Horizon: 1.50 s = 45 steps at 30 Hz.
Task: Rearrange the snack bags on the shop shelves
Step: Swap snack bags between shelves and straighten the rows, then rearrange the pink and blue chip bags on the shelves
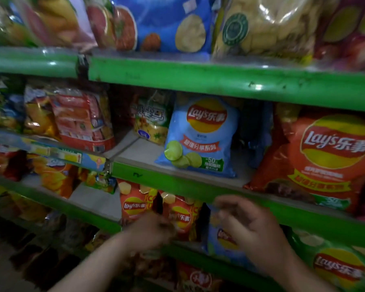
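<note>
Left hand [154,230] and right hand [249,226] (both blurred) hover before Lay's bags [182,218].

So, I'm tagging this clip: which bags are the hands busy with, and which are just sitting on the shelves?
At the hands: red crisp bag by the left hand, small blue bag behind the right hand; grip too blurred to tell.
Just sitting: blue lime bag, big orange bag, green bag.

Glossy plastic bags [200,135], painted metal shelves [177,70]

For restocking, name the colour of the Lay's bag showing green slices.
The bag is light blue; head view.
</note>
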### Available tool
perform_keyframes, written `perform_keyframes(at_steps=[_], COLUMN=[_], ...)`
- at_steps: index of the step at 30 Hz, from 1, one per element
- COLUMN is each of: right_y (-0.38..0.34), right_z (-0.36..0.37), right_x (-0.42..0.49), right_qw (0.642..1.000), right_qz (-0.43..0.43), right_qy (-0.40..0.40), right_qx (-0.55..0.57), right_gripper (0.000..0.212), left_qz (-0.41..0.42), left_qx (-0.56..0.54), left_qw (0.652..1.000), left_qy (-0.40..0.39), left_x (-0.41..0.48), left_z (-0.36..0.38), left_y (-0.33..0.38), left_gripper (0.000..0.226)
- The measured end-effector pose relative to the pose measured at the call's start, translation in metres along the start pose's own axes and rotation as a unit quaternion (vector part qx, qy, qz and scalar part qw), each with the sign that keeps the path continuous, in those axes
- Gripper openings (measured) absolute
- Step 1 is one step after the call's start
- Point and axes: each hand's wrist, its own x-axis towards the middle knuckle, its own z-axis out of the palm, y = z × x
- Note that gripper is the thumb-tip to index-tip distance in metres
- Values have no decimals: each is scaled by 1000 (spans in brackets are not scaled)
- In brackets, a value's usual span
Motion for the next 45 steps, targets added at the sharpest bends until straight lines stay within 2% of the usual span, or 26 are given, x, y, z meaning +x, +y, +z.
perform_keyframes(at_steps=[2,3,5,6,8,11,12,13,15,16,18,21,24,30,32,38,45], right_y=[-16,-20,-24,-22,-17,-6,-4,-3,-2,-2,-1,4,8,9,8,-3,-14], right_z=[-19,-30,-53,-65,-90,-119,-125,-130,-138,-140,-144,-148,-152,-147,-137,-81,-16], right_x=[1,-1,-7,-10,-17,-24,-25,-25,-24,-24,-21,-19,-12,7,16,56,102], right_qw=[994,985,951,931,896,874,874,876,891,904,929,948,959,956,955,953,960], right_qz=[-51,-75,-112,-121,-127,-77,-55,-33,13,31,54,78,75,37,22,-30,-9], right_qy=[93,154,287,344,423,475,478,474,447,423,367,309,273,288,292,293,267], right_qx=[0,-2,-12,-21,-39,-63,-71,-78,-78,-57,-4,-10,-1,41,53,69,79], right_gripper=[24,24,28,30,29,38,43,47,66,77,92,102,99,80,75,70,79], left_qz=[56,101,171,195,204,151,136,130,136,139,140,152,171,172,176,168,187], left_qx=[-108,-154,-188,-171,-171,-181,-178,-178,-213,-237,-253,-274,-293,-305,-294,-288,-321], left_qw=[990,972,919,901,893,923,931,937,938,936,936,928,908,888,890,900,889], left_qy=[72,147,300,347,363,306,287,271,238,220,199,201,245,299,300,279,268], left_x=[-8,-10,-8,-4,12,37,43,50,61,65,71,74,74,49,32,-18,-46], left_z=[-34,-55,-87,-97,-111,-118,-117,-115,-110,-107,-102,-95,-95,-119,-130,-140,-130], left_y=[14,27,53,65,84,103,108,111,114,115,115,116,118,115,109,75,54], left_gripper=[16,16,2,13,48,122,137,144,139,132,101,62,43,36,32,51,59])
